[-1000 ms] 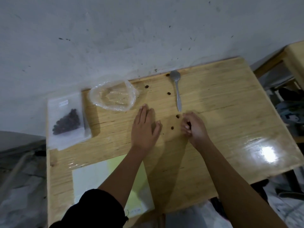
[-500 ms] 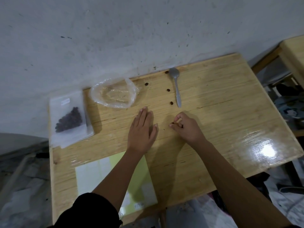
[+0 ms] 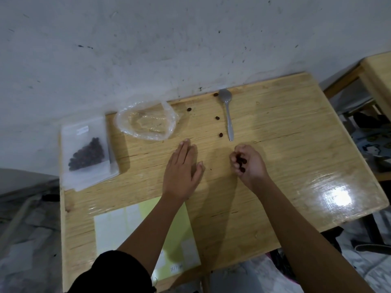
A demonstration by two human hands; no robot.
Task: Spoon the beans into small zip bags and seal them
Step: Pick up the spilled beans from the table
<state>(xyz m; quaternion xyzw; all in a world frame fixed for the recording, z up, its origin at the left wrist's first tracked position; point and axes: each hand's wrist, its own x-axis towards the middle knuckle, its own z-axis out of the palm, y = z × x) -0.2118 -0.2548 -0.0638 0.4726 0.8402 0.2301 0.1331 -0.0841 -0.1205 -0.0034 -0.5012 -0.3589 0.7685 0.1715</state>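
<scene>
- right hand (image 3: 247, 163): fingers curled inward, cupping several small dark brown beans (image 3: 240, 160) against the palm; it sits low over the pale wooden table (image 3: 296, 144).
- left hand (image 3: 182, 166): flat, palm down on the table, fingers straight and together, holding nothing.
- nearest loose bean (image 3: 220, 135): single, on the table just beyond the right hand's fingertips, away from the person and slightly left, beside the spoon's handle tip.
- other loose beans: three singles, at (image 3: 217, 118), (image 3: 189, 109) and (image 3: 215, 94), strung out farther toward the wall.
- grey metal spoon (image 3: 228, 115): long axis runs away from the person, bowl at the wall edge, handle end pointing at the right hand, near but apart.
- reach, as judged: the right hand is the nearer to both the nearest loose bean and the handle; opening its fingers could spill the cupped beans.
- small clear zip bag of dark beans (image 3: 87, 153): far left edge, well apart from both hands, the left hand nearer.
- crumpled clear plastic bag (image 3: 146, 121): open, apparently empty, beyond the left hand.
</scene>
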